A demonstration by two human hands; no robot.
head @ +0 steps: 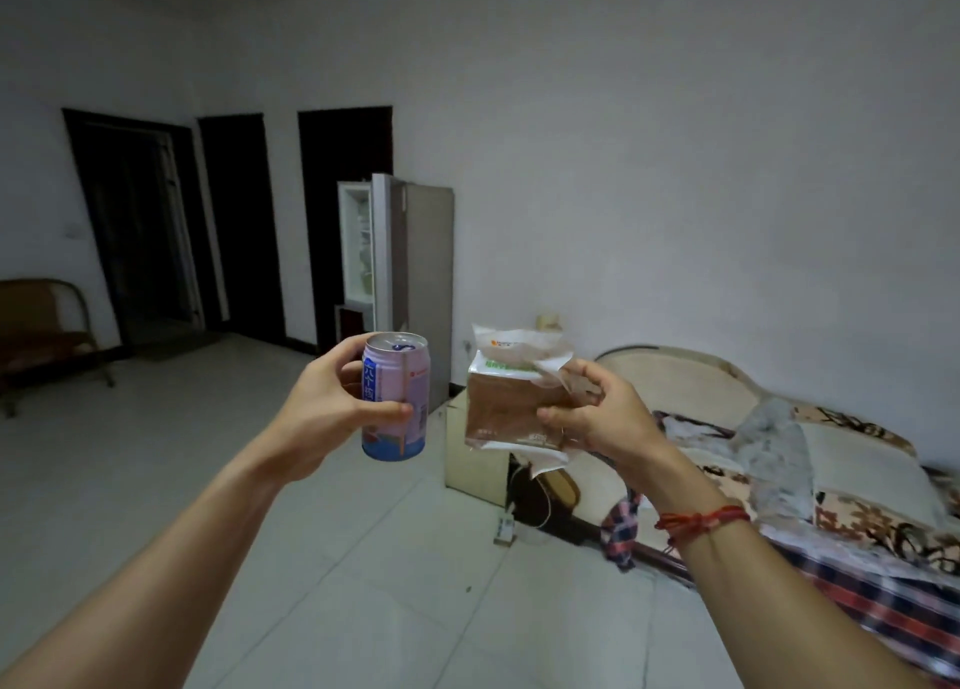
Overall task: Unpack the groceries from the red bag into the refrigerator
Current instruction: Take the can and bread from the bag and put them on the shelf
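Observation:
My left hand (pixel 327 408) is shut around a pink and blue drink can (pixel 397 376), held upright at chest height. My right hand (pixel 597 418) grips a clear packet of brown sliced bread (pixel 511 397) by its right side. Both are held out in front of me, a short gap between them. The grey refrigerator (pixel 415 257) stands across the room against the far wall, its upper door (pixel 382 252) swung open with lit shelves (pixel 358 241) visible inside. The red bag is not in view.
A bed (pixel 779 454) with patterned bedding fills the right side. A small cream cabinet (pixel 475 454) stands between the bed and the refrigerator, with cables and a power strip (pixel 504 530) on the floor. Dark doorways (pixel 145 226) and a wooden chair (pixel 47 335) are at the left. Pale floor tiles (pixel 363 558) stretch ahead.

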